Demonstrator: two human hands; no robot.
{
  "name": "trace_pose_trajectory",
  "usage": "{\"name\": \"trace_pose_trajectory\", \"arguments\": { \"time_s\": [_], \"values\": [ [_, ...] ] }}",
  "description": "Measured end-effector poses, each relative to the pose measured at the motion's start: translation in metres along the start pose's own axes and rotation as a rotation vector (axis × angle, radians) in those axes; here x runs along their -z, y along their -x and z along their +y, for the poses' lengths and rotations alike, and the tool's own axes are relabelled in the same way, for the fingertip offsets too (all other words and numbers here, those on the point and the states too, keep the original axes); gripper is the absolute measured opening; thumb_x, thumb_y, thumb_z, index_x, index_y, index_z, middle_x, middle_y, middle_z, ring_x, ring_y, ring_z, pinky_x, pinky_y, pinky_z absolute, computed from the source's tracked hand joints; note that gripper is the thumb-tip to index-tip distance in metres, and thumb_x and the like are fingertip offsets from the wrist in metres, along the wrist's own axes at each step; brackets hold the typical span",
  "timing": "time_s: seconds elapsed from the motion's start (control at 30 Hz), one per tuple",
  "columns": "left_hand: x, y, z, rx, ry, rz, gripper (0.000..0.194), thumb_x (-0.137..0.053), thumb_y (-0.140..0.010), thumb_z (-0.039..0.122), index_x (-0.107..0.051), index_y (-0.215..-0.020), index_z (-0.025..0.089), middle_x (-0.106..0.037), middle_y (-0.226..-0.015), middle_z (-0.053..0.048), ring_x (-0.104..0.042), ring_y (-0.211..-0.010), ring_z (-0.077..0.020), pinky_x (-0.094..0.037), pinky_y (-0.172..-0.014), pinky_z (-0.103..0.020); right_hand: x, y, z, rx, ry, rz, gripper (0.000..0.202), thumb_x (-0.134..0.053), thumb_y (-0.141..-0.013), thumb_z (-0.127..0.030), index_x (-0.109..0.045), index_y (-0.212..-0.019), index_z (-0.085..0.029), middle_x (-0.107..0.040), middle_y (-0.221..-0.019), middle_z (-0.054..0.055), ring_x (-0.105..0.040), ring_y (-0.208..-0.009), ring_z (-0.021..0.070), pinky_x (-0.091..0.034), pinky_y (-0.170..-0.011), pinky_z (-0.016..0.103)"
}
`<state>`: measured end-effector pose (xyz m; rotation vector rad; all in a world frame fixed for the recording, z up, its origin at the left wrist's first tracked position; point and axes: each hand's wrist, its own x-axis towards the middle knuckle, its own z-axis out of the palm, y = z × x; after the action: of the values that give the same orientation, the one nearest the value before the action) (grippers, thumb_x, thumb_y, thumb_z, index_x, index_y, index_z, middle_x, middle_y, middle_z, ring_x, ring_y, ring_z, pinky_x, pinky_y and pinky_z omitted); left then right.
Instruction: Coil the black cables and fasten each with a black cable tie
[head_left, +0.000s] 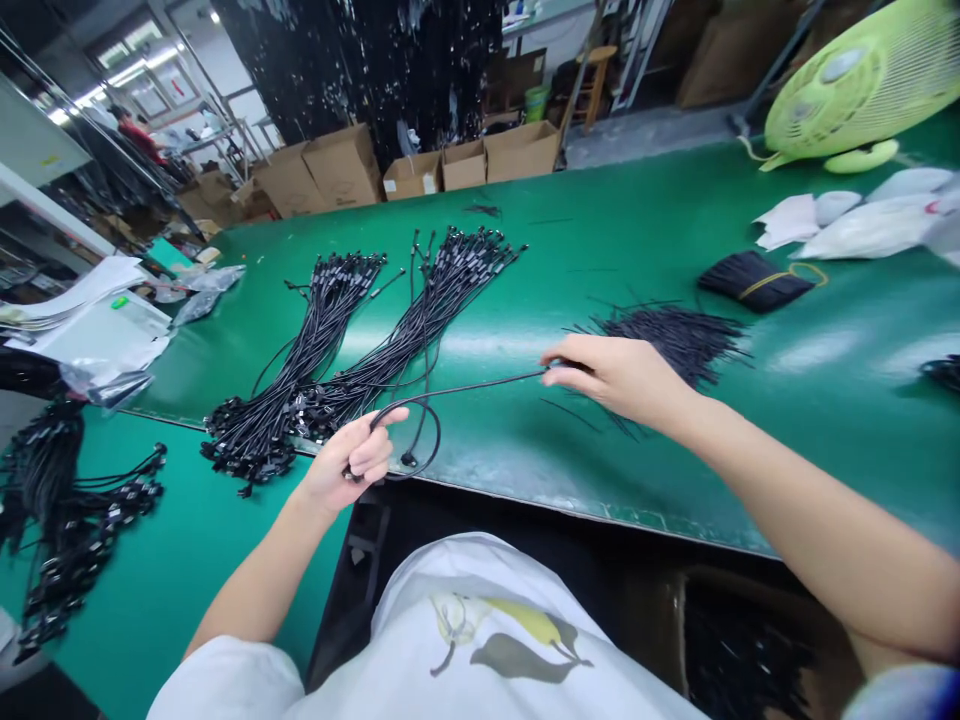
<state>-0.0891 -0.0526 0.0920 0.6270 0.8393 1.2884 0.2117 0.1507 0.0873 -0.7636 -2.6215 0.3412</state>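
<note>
A black cable (480, 384) is stretched between my two hands above the front of the green table. My left hand (358, 450) is closed around one part of it, and a loop of the cable hangs beside those fingers. My right hand (600, 368) pinches the cable's other end, which the fingertips mostly hide. Just beyond the right hand lies a loose pile of short black ties (675, 335). Two bundles of black cables with connectors, the nearer-left bundle (315, 330) and the middle bundle (420, 330), lie beyond my left hand.
More cables (67, 500) lie at the left. A banded black bundle (754, 282), white plastic bags (877, 225) and a green fan (847, 90) are at the right. Papers (90, 310) sit at the left edge. Cardboard boxes (521, 150) stand behind the table.
</note>
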Motion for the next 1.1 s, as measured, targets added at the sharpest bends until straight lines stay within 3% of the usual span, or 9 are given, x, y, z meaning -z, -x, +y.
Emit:
{"name": "trace_pose_trajectory", "arguments": {
  "time_s": [0.17, 0.3, 0.43, 0.5, 0.63, 0.8, 0.9, 1.0, 1.1],
  "values": [
    [0.008, -0.002, 0.009, -0.136, 0.139, 0.212, 0.022, -0.052, -0.092, 0.023, -0.067, -0.106, 0.015, -0.029, -0.055, 0.007, -0.029, -0.045, -0.0046, -0.039, -0.053, -0.015, -0.013, 0.025, 0.005, 0.055, 0.162, 0.042, 0.037, -0.033, -0.099, -0.036, -0.064, -0.106, -0.019, -0.066, -0.085, 0.008, -0.060, -0.075, 0.0194, -0.039, -0.064, 0.029],
    [0.006, -0.022, 0.002, -0.113, 0.056, 0.210, 0.036, -0.065, -0.079, 0.017, -0.064, -0.115, 0.012, -0.055, -0.077, -0.001, -0.050, -0.062, -0.0053, -0.041, -0.054, -0.015, -0.024, 0.036, -0.037, 0.280, 0.279, 0.003, 0.032, -0.035, -0.098, -0.024, -0.065, -0.093, -0.018, -0.061, -0.068, 0.004, -0.052, -0.059, 0.0154, -0.029, -0.058, 0.029],
    [0.000, -0.045, -0.020, -0.123, -0.077, 0.261, 0.031, -0.066, -0.075, 0.017, -0.067, -0.104, 0.007, -0.063, -0.079, -0.004, -0.051, -0.057, -0.0051, -0.034, -0.045, -0.015, -0.033, 0.037, -0.085, 0.468, 0.126, -0.193, 0.031, -0.040, -0.097, -0.024, -0.059, -0.074, -0.017, -0.059, -0.064, 0.002, -0.049, -0.055, 0.0135, -0.028, -0.058, 0.029],
    [-0.007, -0.049, -0.031, -0.109, -0.166, 0.227, 0.032, -0.065, -0.080, 0.025, -0.065, -0.108, 0.009, -0.067, -0.088, -0.008, -0.057, -0.062, -0.0084, -0.039, -0.049, -0.017, -0.036, 0.032, -0.099, 0.478, 0.072, -0.306, 0.030, -0.043, -0.097, -0.026, -0.059, -0.074, -0.016, -0.061, -0.065, 0.002, -0.049, -0.054, 0.0130, -0.028, -0.058, 0.028],
    [-0.020, -0.043, -0.048, -0.141, -0.502, 0.045, 0.030, -0.055, -0.090, 0.040, -0.065, -0.099, 0.014, -0.065, -0.116, -0.013, -0.061, -0.107, -0.0233, -0.048, -0.089, -0.033, -0.040, 0.015, -0.105, 0.464, -0.053, -0.372, 0.029, -0.044, -0.097, -0.028, -0.062, -0.077, -0.015, -0.065, -0.070, 0.003, -0.052, -0.058, 0.0126, -0.029, -0.058, 0.026],
    [-0.021, -0.031, -0.055, -0.050, -0.870, -0.146, 0.035, -0.048, -0.093, 0.046, -0.061, -0.085, 0.015, -0.067, -0.081, -0.005, -0.060, -0.073, -0.0153, -0.046, -0.074, -0.028, -0.045, 0.003, -0.095, 0.256, -0.303, -0.139, 0.034, -0.045, -0.097, -0.033, -0.063, -0.073, -0.016, -0.063, -0.069, 0.002, -0.052, -0.060, 0.0106, -0.030, -0.057, 0.023],
    [-0.019, -0.030, -0.057, -0.008, -0.656, -0.184, 0.036, -0.051, -0.091, 0.048, -0.056, -0.079, 0.015, -0.061, -0.070, -0.001, -0.050, -0.054, -0.0094, -0.041, -0.060, -0.025, -0.057, 0.002, -0.087, 0.107, -0.490, 0.084, 0.031, -0.056, -0.091, -0.040, -0.061, -0.072, -0.016, -0.059, -0.068, 0.001, -0.051, -0.062, 0.0108, -0.035, -0.060, 0.022],
    [-0.024, -0.033, -0.059, -0.031, -0.317, -0.148, 0.033, -0.054, -0.091, 0.046, -0.052, -0.078, 0.016, -0.055, -0.061, 0.002, -0.045, -0.050, -0.0083, -0.038, -0.056, -0.024, -0.076, 0.004, -0.082, -0.036, -0.715, 0.284, 0.029, -0.065, -0.084, -0.043, -0.062, -0.097, -0.017, -0.061, -0.095, 0.006, -0.056, -0.085, 0.0155, -0.043, -0.075, 0.026],
    [-0.033, -0.039, -0.066, 0.017, -0.119, -0.068, 0.033, -0.056, -0.089, 0.048, -0.051, -0.079, 0.017, -0.053, -0.057, 0.003, -0.045, -0.049, -0.0093, -0.039, -0.056, -0.025, -0.098, 0.004, -0.086, -0.251, -0.970, 0.253, 0.027, -0.060, -0.086, -0.043, -0.060, -0.098, -0.018, -0.060, -0.085, 0.002, -0.055, -0.077, 0.0139, -0.044, -0.071, 0.026]
  ]
}}
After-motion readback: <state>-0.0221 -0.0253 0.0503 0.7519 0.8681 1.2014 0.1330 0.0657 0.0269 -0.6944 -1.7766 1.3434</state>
